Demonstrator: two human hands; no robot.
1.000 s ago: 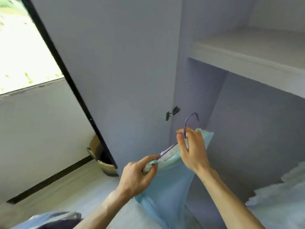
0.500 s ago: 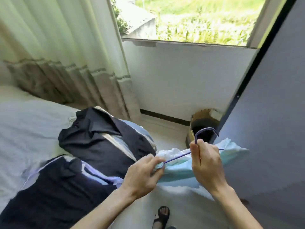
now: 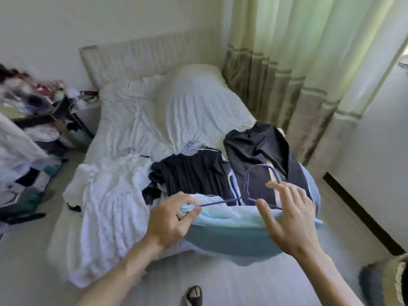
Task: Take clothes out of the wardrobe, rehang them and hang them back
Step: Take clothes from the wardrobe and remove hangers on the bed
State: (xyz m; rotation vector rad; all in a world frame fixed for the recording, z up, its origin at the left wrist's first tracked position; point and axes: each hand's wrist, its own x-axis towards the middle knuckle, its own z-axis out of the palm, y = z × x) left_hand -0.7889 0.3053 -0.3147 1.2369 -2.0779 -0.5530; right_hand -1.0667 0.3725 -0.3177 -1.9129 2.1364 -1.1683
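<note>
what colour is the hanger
The hanger is purple, seen in the head view.

White-sheeted bed (image 3: 154, 111), ribbed headboard (image 3: 143, 56), pale green curtain (image 3: 298, 62), white walls (image 3: 55, 23), cluttered pile (image 3: 33, 107) at left

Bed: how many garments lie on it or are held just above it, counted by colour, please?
White: 1, the white garment.
Dark navy: 2, the pleated dark garment and the second dark garment beside it.
Light blue: 2, the light blue garment on the purple hanger, and a light blue piece mostly hidden under the second dark garment.
Total: 5.
</note>
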